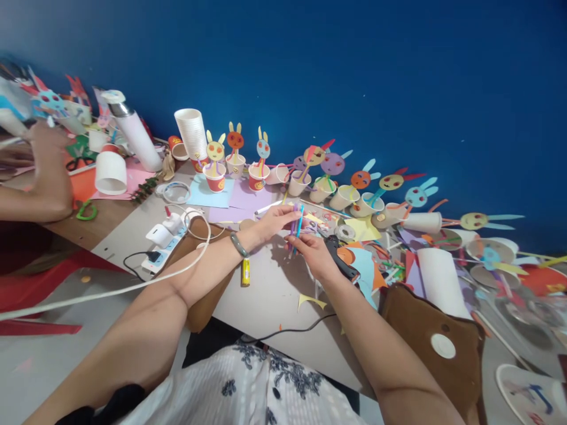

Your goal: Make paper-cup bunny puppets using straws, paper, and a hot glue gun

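Head view, inspected left to right. At the far left, another person's forearm (44,192) lies by the worktop edge, near a pale bottle (138,133) and a green-handled item (86,211). Next, a white power strip (166,251) carries plugged-in adapters, with a white cable looping across the wearer's left forearm. Behind it is a tall stack of white cups (190,131); to its right, 3 rabbit-eared figures (215,151) are set in cups. A yellow cylinder (245,273) lies just beside the left wrist, which bears 1 bangle (239,245).

At centre, the left hand (275,222) is pinched on the upper portion of narrow strips (300,219), purple and blue, held above the grey worktop (266,301). The right hand (315,254) grips them lower down, thumb and fingers closed. Immediately right are a black tool (348,265), cut paper scraps and a tape roll (345,232). More eared figures (333,164) line the wall. At far right, a brown cushion-like item (432,336) bears 1 white disc.
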`<state>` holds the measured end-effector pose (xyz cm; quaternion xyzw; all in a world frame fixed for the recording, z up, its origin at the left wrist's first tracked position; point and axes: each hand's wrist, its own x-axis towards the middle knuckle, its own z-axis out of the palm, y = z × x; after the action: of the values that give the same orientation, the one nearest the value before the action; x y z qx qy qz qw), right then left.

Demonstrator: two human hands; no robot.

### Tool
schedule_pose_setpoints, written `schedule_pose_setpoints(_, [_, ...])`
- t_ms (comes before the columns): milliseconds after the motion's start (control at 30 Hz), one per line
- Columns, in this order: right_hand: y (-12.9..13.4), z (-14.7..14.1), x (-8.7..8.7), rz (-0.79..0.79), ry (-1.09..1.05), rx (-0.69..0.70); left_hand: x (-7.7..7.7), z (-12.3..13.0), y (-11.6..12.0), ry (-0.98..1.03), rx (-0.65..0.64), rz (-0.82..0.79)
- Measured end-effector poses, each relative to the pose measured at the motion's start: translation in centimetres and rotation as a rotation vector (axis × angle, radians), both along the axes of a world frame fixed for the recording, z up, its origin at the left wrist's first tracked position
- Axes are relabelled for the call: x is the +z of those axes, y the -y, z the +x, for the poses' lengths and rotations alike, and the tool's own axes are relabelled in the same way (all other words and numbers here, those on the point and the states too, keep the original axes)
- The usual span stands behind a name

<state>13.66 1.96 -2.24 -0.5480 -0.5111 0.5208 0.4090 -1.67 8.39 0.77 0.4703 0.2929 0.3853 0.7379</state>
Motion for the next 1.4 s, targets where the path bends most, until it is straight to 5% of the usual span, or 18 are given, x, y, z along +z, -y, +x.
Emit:
schedule_pose_setpoints(567, [0.6, 0.4, 0.9, -0.112, -0.078, 0.065, -0.2, 0.0, 0.9, -0.028, -0.052, 0.043])
schedule_pose_setpoints(933, [0.6, 0.4, 1.4, -0.075, -0.113, 0.064, -0.6, 0.0, 0.1, 0.003, 0.065, -0.007])
schedule_pose_setpoints(1400, [0.7, 0.3, 1.4, -0.095, -0.123, 0.02, -0.6, 0.0, 0.0, 0.0, -0.006, -0.028])
